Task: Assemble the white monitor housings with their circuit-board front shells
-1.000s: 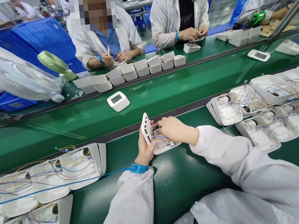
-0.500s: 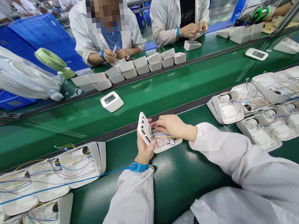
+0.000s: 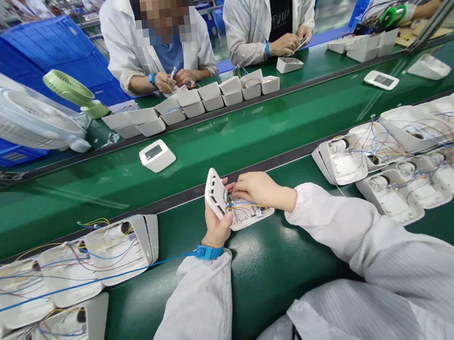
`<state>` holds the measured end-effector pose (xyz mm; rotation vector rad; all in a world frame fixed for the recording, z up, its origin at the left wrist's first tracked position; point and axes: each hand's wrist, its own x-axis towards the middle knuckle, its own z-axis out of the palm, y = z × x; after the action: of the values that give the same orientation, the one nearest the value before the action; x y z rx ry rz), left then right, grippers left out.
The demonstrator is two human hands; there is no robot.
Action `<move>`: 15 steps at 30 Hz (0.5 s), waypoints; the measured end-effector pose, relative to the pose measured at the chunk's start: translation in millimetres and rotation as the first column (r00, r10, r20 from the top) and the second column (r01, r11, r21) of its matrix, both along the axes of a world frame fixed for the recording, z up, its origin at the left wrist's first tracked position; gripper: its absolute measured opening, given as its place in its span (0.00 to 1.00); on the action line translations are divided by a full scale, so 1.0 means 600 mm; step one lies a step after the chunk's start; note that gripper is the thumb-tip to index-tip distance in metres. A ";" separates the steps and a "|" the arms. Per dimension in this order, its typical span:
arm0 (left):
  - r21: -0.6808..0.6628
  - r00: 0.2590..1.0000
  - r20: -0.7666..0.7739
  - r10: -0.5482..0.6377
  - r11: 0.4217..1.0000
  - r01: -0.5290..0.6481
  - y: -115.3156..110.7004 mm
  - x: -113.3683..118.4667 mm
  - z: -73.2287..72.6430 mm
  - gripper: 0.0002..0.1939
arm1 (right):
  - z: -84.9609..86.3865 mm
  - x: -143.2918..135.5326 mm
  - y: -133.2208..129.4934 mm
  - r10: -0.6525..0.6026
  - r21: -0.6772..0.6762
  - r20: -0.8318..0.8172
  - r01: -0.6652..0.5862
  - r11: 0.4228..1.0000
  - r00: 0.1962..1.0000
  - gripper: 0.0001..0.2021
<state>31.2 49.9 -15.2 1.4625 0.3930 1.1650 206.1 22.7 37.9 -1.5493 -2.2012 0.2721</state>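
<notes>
My left hand is wrapped round an open white plastic housing, with a blue band at the wrist. One half of the housing, the slotted panel, stands tilted up on the left. The shallow half lies opened to the right, with thin coloured wires running between the two. My right hand reaches over from the right. Its fingers are pinched together inside the housing by the slotted panel; what sits between the fingertips is hidden.
White housings with wires stand in rows on the left, and more housings on the right. Beyond the bench edge runs a green conveyor belt carrying a white device with a screen. Co-workers sit opposite, near a green fan.
The whole view has shifted slightly. The devices on the belt have moved a little to the left. My hands keep nearly the same pose on the housing.
</notes>
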 end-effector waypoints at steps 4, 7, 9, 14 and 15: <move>0.005 0.999 0.030 -0.033 0.999 0.033 -0.001 -0.001 0.002 0.36 | -0.004 0.000 0.001 0.011 0.007 -0.038 -0.011 1.000 0.999 0.12; -0.008 0.999 0.026 -0.043 0.999 0.044 0.001 -0.002 0.000 0.38 | -0.006 0.000 0.002 0.008 0.010 -0.065 -0.007 1.000 0.998 0.11; -0.029 0.999 0.006 -0.033 0.999 0.034 0.002 -0.003 -0.002 0.39 | -0.007 -0.001 0.002 -0.003 0.003 -0.070 0.004 1.000 0.998 0.12; -0.065 0.999 -0.005 -0.040 0.997 0.039 0.003 -0.004 0.000 0.36 | -0.006 0.001 0.001 0.005 0.003 -0.071 -0.005 1.000 0.997 0.13; -0.068 0.999 0.002 -0.044 0.997 0.044 0.003 -0.004 0.002 0.36 | -0.006 0.001 0.001 0.018 0.007 -0.071 -0.017 1.000 0.997 0.13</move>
<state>28.8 51.4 -14.3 1.4056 0.3947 1.1069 206.9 23.4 34.6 -1.4947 -2.1601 0.3207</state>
